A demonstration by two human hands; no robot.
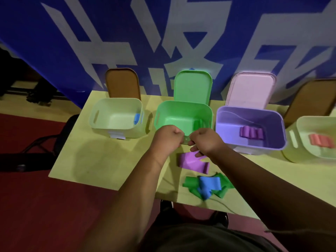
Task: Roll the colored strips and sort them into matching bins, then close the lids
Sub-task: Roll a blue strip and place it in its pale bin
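Bins: four in a row along the far edge of the table [87, 160], all with lids up.
Left bin [101, 113]: pale, brown lid [122, 82] standing behind it; one blue roll [137, 118] against the right inner wall.
Green bin [174, 113]: second from the left, green lid [192, 84] upright; green rolls [199, 124] at the right inner wall, count unclear.
Purple bin [227, 122]: third, pink lid [251, 88] upright; purple rolls [251, 134] side by side on its floor, about four.
Right bin [294, 148]: pale, cut by the frame edge, second brown lid [309, 99] behind; red rolls [321, 140] inside, too blurred to count.
Left hand [168, 138]: fingers curled, pinching the left end of the held strip [186, 140].
Right hand [207, 140]: fingers curled, pinching the right end of the same strip.
Held strip: one, pale green, mostly hidden between both hands, just in front of the green bin's near rim.
Loose strips: one purple strip [190, 161] on the table below the right hand; nearer the body one blue strip [209, 185] lying over a heap of green strips [190, 184], at least two, exact count unclear.
Backdrop: one blue banner [54, 42] with white characters.
Chair [69, 128]: one, black, left of the table.
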